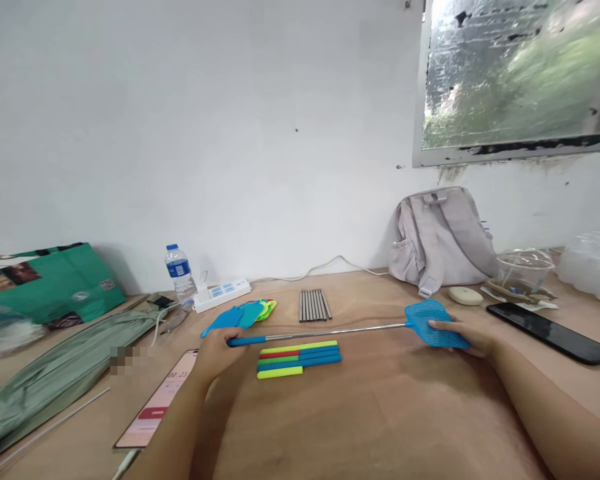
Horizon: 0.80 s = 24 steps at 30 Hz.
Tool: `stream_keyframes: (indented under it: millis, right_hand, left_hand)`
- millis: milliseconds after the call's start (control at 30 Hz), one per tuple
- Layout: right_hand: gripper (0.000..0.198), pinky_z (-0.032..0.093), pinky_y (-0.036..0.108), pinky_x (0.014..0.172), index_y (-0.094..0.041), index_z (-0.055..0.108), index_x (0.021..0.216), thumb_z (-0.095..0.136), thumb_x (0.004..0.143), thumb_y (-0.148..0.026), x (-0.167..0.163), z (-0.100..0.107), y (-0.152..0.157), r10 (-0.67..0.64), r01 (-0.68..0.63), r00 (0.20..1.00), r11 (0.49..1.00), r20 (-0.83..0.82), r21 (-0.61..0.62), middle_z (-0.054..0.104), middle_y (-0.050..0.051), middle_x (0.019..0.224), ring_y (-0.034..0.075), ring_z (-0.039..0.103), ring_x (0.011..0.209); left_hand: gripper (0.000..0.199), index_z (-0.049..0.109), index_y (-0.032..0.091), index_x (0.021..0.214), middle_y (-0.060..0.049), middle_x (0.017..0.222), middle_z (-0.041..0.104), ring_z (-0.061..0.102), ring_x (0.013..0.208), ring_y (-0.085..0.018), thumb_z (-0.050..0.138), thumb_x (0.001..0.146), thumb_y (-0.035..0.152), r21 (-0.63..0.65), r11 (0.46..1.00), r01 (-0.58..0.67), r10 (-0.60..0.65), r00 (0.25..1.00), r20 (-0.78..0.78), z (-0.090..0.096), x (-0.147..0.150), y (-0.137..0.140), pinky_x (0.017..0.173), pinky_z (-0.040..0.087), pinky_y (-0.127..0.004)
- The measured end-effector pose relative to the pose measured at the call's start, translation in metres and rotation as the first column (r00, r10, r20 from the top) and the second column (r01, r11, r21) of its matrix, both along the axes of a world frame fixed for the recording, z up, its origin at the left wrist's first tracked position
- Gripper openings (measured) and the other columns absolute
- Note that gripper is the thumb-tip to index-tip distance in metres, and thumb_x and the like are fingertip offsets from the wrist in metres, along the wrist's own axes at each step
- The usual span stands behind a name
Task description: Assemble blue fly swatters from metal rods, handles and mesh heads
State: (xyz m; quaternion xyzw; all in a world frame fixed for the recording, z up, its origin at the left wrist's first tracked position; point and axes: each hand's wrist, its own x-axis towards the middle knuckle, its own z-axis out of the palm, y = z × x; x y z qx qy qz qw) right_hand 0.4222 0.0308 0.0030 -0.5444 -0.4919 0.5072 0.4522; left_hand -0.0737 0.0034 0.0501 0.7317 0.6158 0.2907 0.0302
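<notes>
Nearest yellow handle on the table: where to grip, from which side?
I'd pinch the yellow handle near its right end, coming from above and the near right. It's a slim stick lying flat, with its near side and right end free. A blue handle lies close along its far side, probably leaving little room for fingers there.

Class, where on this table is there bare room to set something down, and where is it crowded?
Largest: the table between left forearm and right forearm, in front of the coloured handles. Smaller: behind the swatter, between the metal rods and backpack. Crowded: the left side, with lit phone, grey-green pouch and power strip.
</notes>
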Motion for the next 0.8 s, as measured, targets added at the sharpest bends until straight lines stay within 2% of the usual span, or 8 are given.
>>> stream_keyframes:
  millis: [67, 200, 333, 500, 667, 800]
  right_hand:
    - [0.031, 0.04, 0.02, 0.033, -0.02, 0.054, 0.086, 0.067, 0.064, -0.036, -0.003, -0.003, 0.0, 0.016, -0.016, 1.0, 0.999, 0.003, -0.032, 0.063, 0.003, 0.064, 0.013, 0.056, 0.046]
    - [0.028, 0.042, 0.019, 0.034, -0.019, 0.051, 0.082, 0.065, 0.066, -0.037, -0.006, -0.006, 0.001, 0.052, -0.051, 0.998, 0.996, 0.018, -0.074, 0.062, 0.003, 0.06, 0.013, 0.057, 0.046]
    - [0.031, 0.045, 0.019, 0.037, -0.019, 0.05, 0.084, 0.067, 0.064, -0.036, -0.012, -0.009, 0.004, 0.07, -0.068, 0.997, 0.996, 0.03, -0.059, 0.063, 0.002, 0.061, 0.014, 0.059, 0.05]
    - [0.027, 0.045, 0.019, 0.037, -0.019, 0.051, 0.079, 0.067, 0.065, -0.036, -0.02, -0.008, 0.003, 0.068, -0.065, 0.996, 0.996, 0.052, -0.061, 0.063, 0.003, 0.06, 0.014, 0.059, 0.05]
    - [0.029, 0.046, 0.022, 0.038, -0.02, 0.053, 0.082, 0.068, 0.063, -0.036, -0.022, -0.002, -0.001, 0.079, -0.079, 0.997, 0.997, 0.006, -0.017, 0.064, 0.003, 0.062, 0.015, 0.06, 0.05]
    - [0.025, 0.045, 0.021, 0.035, -0.019, 0.055, 0.076, 0.068, 0.062, -0.036, -0.026, 0.001, -0.004, 0.053, -0.053, 0.999, 0.998, 0.006, -0.025, 0.064, 0.004, 0.059, 0.015, 0.059, 0.048]
  left_hand:
    - [0.017, 0.041, 0.018, 0.044, 0.004, 0.045, 0.035, 0.037, 0.05, -0.011, 0.046, 0.058, 0.024, 0.017, 1.0, 0.022, -0.023, 1.0, 0.022, 0.001, 0.003, -0.001, 0.049, 0.023, -0.022]
    - [0.021, 0.034, 0.019, 0.041, 0.005, 0.044, 0.029, 0.033, 0.049, -0.01, 0.046, 0.057, 0.025, 0.033, 0.998, 0.047, -0.048, 0.997, 0.062, 0.001, 0.004, 0.001, 0.048, 0.022, -0.022]
    - [0.027, 0.03, 0.019, 0.041, 0.005, 0.044, 0.027, 0.031, 0.049, -0.01, 0.049, 0.056, 0.03, 0.025, 1.0, 0.015, -0.016, 0.997, 0.073, 0.002, -0.001, 0.004, 0.049, 0.021, -0.022]
    - [0.032, 0.027, 0.019, 0.041, 0.006, 0.046, 0.022, 0.026, 0.049, -0.009, 0.051, 0.057, 0.034, 0.009, 1.0, -0.006, 0.005, 0.997, 0.079, 0.007, -0.003, 0.001, 0.048, 0.019, -0.022]
    - [0.03, 0.028, 0.019, 0.04, 0.006, 0.045, 0.022, 0.028, 0.05, -0.008, 0.05, 0.057, 0.032, -0.014, 1.0, -0.024, 0.025, 0.998, 0.061, 0.012, 0.005, -0.002, 0.049, 0.019, -0.021]
    - [0.029, 0.029, 0.018, 0.04, 0.006, 0.044, 0.023, 0.028, 0.05, -0.008, 0.05, 0.057, 0.03, -0.049, 0.999, -0.008, 0.012, 0.996, 0.087, 0.007, 0.01, 0.001, 0.048, 0.02, -0.021]
